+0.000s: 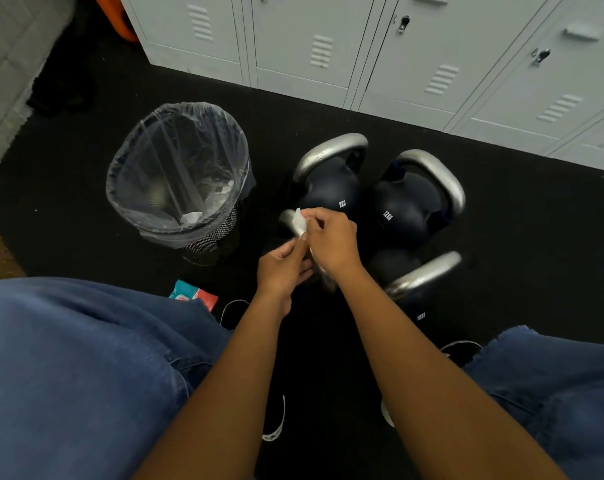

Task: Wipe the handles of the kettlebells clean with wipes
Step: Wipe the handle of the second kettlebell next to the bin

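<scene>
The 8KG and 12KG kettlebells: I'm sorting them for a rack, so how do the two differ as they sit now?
The 8KG kettlebell sits left, nearer the bin; the 12KG kettlebell sits right of it. The 12KG one looks bulkier. The 8KG handle arches toward the upper left, the 12KG handle toward the right. Both have dark bodies, silver handles and white weight marks, and stand on the black floor, untouched by either hand.

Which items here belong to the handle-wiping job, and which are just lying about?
Job: wipe, pinched by left hand and right hand; kettlebells; wipes pack; lined bin.
Lying about: lockers; orange object.
</scene>
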Action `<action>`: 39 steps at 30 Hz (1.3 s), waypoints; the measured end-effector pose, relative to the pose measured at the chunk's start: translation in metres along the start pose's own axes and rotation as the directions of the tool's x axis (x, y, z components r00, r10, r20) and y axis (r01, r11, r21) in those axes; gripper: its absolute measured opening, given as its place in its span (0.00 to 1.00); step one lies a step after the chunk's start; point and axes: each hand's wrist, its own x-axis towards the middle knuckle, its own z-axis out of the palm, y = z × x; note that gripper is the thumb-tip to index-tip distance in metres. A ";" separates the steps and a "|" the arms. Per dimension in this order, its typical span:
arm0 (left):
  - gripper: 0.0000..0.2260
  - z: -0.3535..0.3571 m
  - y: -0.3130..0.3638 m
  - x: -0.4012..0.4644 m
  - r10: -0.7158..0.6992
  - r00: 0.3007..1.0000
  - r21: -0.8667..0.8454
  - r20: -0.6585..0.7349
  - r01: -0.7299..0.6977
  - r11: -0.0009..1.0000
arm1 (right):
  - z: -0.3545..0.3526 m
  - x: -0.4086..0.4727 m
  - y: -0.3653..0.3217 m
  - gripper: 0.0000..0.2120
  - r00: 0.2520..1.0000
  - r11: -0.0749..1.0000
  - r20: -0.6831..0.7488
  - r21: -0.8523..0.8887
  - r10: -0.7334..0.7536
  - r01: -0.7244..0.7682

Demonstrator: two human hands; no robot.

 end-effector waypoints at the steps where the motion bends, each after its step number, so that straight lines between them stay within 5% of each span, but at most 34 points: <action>1: 0.09 0.000 0.000 0.000 0.003 1.000 -0.002 -0.002 -0.003 1.000 | -0.002 -0.002 0.001 0.12 1.000 1.000 0.004 -0.002 -0.004 0.004; 13: 0.17 0.001 0.002 0.003 0.121 0.980 0.031 -0.155 -0.118 0.993 | -0.006 0.010 -0.001 0.11 0.997 0.995 0.061 0.083 0.054 -0.059; 17: 0.31 -0.001 0.003 0.012 0.134 0.984 0.013 -0.114 -0.133 0.991 | -0.014 0.006 0.014 0.11 0.994 0.993 0.085 0.094 0.068 -0.076; 32: 0.30 -0.013 0.010 0.029 0.121 0.992 0.148 -0.028 -0.116 0.982 | -0.006 0.045 0.000 0.08 0.984 0.990 0.105 -0.017 0.144 -0.143; 39: 0.31 -0.015 0.015 0.027 0.056 0.998 0.134 0.005 -0.056 0.989 | 0.014 0.079 0.005 0.05 0.907 0.899 0.231 0.183 0.353 -0.397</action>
